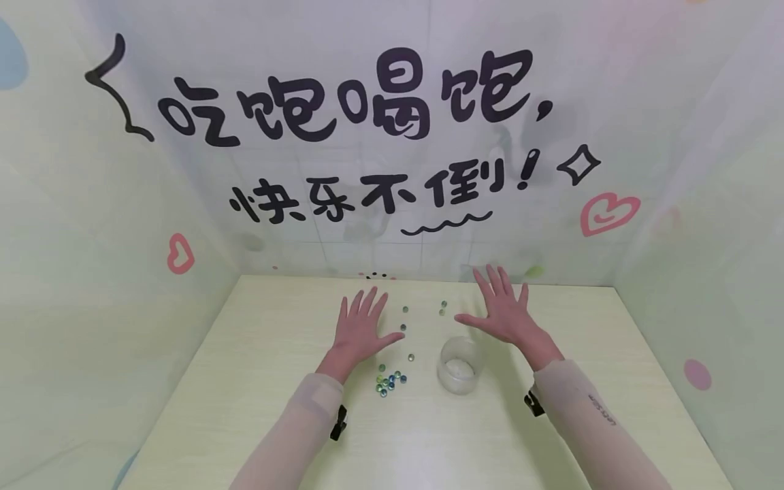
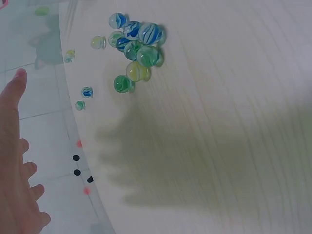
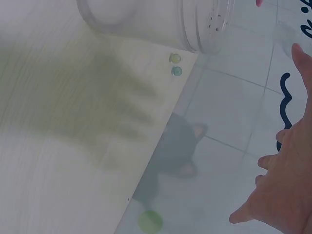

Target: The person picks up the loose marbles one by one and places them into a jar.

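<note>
My left hand (image 1: 358, 333) is held over the table with its fingers spread, holding nothing. Glass marbles (image 1: 392, 382) in blue, green and yellow lie clustered just to the right of the left wrist, and the left wrist view shows the swirled marbles (image 2: 137, 56) closely. A few single marbles (image 1: 411, 357) are scattered farther back. Between the hands stands a clear jar (image 1: 461, 367), upright, its mouth uncovered; no marbles show in it. My right hand (image 1: 507, 314) hovers beyond and right of the jar, fingers spread and holding nothing. Two marbles (image 3: 175, 64) lie near the table's far edge.
The pale wooden table (image 1: 257, 395) ends at the back against a printed curtain (image 1: 367, 252) with black writing. Curtain walls also hang on the left and right sides. Both forearms, in light sleeves (image 1: 294, 422), reach in from the front edge.
</note>
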Motion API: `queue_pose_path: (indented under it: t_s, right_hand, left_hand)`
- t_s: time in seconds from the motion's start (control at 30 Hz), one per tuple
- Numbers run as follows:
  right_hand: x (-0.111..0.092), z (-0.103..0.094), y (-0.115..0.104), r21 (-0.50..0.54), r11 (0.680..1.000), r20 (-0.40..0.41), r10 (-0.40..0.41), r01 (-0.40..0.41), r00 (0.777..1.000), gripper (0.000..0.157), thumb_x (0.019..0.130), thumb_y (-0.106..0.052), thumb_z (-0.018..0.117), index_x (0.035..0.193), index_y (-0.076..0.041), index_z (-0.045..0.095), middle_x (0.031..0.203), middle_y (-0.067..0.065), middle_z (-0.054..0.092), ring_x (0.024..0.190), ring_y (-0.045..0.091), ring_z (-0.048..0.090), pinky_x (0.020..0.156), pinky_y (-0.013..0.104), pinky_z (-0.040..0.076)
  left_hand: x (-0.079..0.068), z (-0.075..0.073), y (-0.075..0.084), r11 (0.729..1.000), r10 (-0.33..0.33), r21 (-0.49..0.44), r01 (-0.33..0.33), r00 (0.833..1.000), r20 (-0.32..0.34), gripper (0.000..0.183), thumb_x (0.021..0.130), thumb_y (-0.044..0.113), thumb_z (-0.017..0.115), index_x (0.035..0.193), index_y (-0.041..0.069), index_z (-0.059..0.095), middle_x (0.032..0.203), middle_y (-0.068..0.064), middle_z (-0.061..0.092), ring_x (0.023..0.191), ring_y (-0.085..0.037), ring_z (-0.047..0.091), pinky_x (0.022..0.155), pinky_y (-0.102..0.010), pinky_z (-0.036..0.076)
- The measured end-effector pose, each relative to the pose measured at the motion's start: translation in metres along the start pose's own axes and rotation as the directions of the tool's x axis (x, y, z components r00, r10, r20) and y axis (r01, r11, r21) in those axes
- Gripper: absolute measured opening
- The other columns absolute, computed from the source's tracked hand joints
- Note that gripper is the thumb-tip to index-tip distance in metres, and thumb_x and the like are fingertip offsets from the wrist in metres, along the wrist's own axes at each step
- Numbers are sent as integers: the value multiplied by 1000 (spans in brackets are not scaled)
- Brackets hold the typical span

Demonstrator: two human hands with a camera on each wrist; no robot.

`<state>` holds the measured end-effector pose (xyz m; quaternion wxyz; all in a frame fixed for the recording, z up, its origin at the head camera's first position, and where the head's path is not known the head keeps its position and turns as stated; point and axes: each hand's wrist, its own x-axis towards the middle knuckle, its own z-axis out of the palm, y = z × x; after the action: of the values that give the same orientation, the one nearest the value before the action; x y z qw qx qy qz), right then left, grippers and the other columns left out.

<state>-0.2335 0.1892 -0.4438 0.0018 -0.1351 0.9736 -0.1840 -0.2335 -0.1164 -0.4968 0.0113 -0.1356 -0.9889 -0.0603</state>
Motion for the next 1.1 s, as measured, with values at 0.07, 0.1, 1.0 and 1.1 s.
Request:
queue_pose_path:
  t_s: [0.07,0.1,1.0,1.1]
  right_hand:
    - [-2,2,0,8,1000,0,0,0,1000,102,86,-60,64,160,-10,14,167,21,5,154,43,-2,112,81,-3]
    - [-3,3,0,15,1000,0,-1,1,1000,102,86,-59,64,160,-10,15,167,21,5,154,43,-2,112,81,-3]
    - [-40,32,-2,72,997,-20,-39,41,999,98,85,-60,65,158,-10,24,164,20,21,153,42,13,113,80,3]
    - [-45,34,-3,77,996,-22,-43,45,999,97,84,-59,66,157,-9,25,164,21,24,152,43,15,113,80,5]
  left_hand:
    - [-2,2,-1,1000,0,-3,0,1000,7,94,86,75,52,158,19,27,167,-9,20,153,-36,20,124,-61,14]
    - [-3,3,-2,1000,1,-6,-1,1000,10,94,87,74,52,158,19,27,167,-9,21,153,-36,21,124,-60,15]
    - [-30,13,-9,995,-20,-100,29,996,85,66,89,55,68,142,19,54,157,-8,43,140,-32,47,84,-45,59]
    - [-32,14,-9,994,-14,-107,23,996,86,63,89,53,68,141,20,56,156,-7,44,138,-32,49,78,-41,60]
